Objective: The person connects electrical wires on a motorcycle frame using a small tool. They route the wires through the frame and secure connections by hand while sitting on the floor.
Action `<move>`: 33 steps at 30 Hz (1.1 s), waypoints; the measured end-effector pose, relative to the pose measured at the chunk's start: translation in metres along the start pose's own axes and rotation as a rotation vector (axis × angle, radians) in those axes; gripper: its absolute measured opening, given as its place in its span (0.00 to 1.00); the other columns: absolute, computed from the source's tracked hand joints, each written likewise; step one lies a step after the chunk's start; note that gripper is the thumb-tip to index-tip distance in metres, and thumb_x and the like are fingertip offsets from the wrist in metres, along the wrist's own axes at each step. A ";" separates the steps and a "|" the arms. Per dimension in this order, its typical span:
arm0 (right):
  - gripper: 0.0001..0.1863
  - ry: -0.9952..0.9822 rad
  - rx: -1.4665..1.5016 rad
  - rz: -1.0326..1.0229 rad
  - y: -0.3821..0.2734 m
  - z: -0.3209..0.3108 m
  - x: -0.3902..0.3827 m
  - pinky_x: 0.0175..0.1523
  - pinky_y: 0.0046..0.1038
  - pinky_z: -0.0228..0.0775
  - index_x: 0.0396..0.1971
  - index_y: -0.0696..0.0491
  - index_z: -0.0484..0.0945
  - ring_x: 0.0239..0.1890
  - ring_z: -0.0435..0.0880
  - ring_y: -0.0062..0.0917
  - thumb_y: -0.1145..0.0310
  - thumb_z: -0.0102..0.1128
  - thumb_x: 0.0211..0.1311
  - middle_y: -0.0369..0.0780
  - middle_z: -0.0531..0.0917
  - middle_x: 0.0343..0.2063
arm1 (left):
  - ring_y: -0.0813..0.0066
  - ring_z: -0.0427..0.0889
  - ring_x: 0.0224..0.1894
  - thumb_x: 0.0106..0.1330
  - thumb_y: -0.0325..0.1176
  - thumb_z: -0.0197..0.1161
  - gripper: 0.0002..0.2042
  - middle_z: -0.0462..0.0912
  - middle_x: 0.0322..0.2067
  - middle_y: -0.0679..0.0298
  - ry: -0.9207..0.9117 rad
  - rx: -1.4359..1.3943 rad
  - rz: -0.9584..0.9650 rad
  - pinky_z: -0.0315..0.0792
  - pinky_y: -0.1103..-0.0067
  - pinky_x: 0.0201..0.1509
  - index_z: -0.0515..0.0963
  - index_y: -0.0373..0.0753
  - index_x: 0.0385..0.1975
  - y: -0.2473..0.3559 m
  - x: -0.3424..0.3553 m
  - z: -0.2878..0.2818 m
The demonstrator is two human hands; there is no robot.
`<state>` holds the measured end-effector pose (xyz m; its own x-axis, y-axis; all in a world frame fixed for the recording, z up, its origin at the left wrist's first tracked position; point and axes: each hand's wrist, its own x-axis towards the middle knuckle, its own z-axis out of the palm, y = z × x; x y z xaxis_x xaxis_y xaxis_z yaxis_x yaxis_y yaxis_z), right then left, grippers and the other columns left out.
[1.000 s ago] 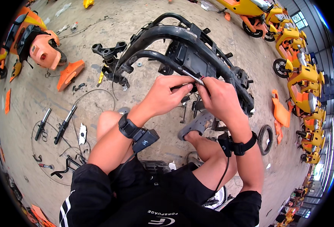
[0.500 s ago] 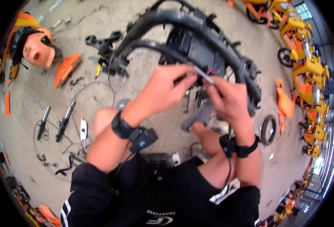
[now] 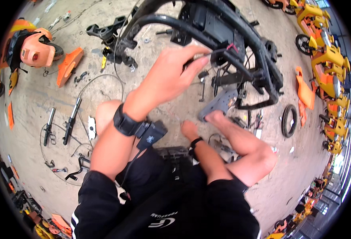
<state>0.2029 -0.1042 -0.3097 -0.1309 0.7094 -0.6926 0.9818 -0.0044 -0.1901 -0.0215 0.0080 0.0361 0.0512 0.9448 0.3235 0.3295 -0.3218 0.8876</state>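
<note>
My left hand is raised in front of the black vehicle frame. Its thumb and forefinger pinch the end of a thin dark cable, which runs right to a pinkish-red tie on the frame. Lower down, my right hand reaches between my knees near the floor, its fingers curled; whatever they hold is hidden under the hand. A black battery-like box sits inside the frame's tubes. My grey clog stands beneath the frame's right side.
Two fork tubes and loose cables lie at left, below an orange panel. A black fork clamp is left of the frame. A tyre and orange plastic panel lie right, beside a row of yellow scooters.
My right hand has left the cable area and dropped between my knees. The slim silvery tool seen between my hands is out of sight. My left hand stays raised. The view has shifted slightly.
</note>
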 end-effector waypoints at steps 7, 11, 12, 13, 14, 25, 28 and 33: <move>0.17 0.108 0.058 -0.235 -0.017 -0.014 0.006 0.49 0.44 0.75 0.37 0.55 0.83 0.41 0.83 0.47 0.56 0.55 0.62 0.50 0.85 0.36 | 0.75 0.74 0.23 0.67 0.21 0.56 0.15 0.77 0.23 0.61 0.054 -0.010 0.106 0.70 0.79 0.30 0.78 0.38 0.53 -0.004 -0.007 0.001; 0.21 0.011 0.178 -0.432 -0.058 -0.192 -0.039 0.41 0.46 0.74 0.28 0.57 0.83 0.32 0.82 0.50 0.52 0.57 0.62 0.51 0.83 0.25 | 0.76 0.73 0.23 0.66 0.20 0.57 0.14 0.77 0.23 0.63 0.074 -0.032 0.102 0.69 0.79 0.30 0.79 0.38 0.50 -0.010 -0.001 0.008; 0.21 0.072 0.203 -0.484 -0.069 -0.240 -0.070 0.38 0.45 0.74 0.27 0.57 0.82 0.30 0.82 0.49 0.51 0.58 0.63 0.50 0.83 0.25 | 0.75 0.74 0.23 0.66 0.20 0.57 0.14 0.77 0.23 0.62 0.050 -0.069 0.051 0.69 0.79 0.29 0.79 0.37 0.50 -0.003 0.000 0.006; 0.20 0.215 0.200 -0.528 -0.081 -0.285 -0.104 0.34 0.43 0.73 0.26 0.57 0.82 0.26 0.81 0.48 0.53 0.60 0.63 0.50 0.82 0.23 | 0.74 0.74 0.23 0.66 0.20 0.57 0.13 0.77 0.23 0.62 0.032 -0.101 -0.003 0.69 0.79 0.29 0.79 0.37 0.49 0.005 -0.001 0.005; 0.19 0.364 0.195 -0.561 -0.086 -0.321 -0.132 0.30 0.41 0.72 0.26 0.57 0.82 0.23 0.80 0.47 0.54 0.61 0.63 0.49 0.82 0.21 | 0.74 0.75 0.23 0.66 0.20 0.57 0.13 0.77 0.23 0.61 0.008 -0.142 -0.053 0.69 0.78 0.29 0.80 0.37 0.48 0.010 0.001 0.007; 0.24 1.082 -0.326 -0.800 -0.105 -0.391 -0.152 0.18 0.31 0.65 0.18 0.52 0.72 0.15 0.78 0.33 0.47 0.66 0.57 0.38 0.75 0.13 | 0.70 0.76 0.24 0.60 0.14 0.54 0.16 0.77 0.23 0.58 0.087 -0.040 0.263 0.71 0.76 0.29 0.80 0.34 0.46 -0.004 0.015 0.009; 0.24 1.056 -0.391 -0.760 -0.106 -0.397 -0.155 0.16 0.30 0.63 0.16 0.53 0.72 0.12 0.77 0.32 0.48 0.65 0.58 0.39 0.77 0.12 | 0.69 0.76 0.24 0.59 0.13 0.54 0.18 0.77 0.23 0.58 0.086 -0.027 0.275 0.71 0.76 0.29 0.81 0.35 0.47 -0.005 0.015 0.009; 0.24 0.977 -0.420 -0.715 -0.110 -0.396 -0.172 0.17 0.30 0.63 0.15 0.53 0.73 0.12 0.78 0.33 0.50 0.66 0.59 0.41 0.78 0.11 | 0.69 0.76 0.24 0.58 0.13 0.54 0.19 0.77 0.23 0.57 0.089 0.009 0.285 0.71 0.75 0.29 0.81 0.35 0.47 -0.005 0.014 0.008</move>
<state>0.1720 0.0537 0.1055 -0.6648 0.6830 0.3028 0.7267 0.6851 0.0502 -0.0147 0.0238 0.0337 0.0604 0.8074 0.5869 0.3216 -0.5724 0.7543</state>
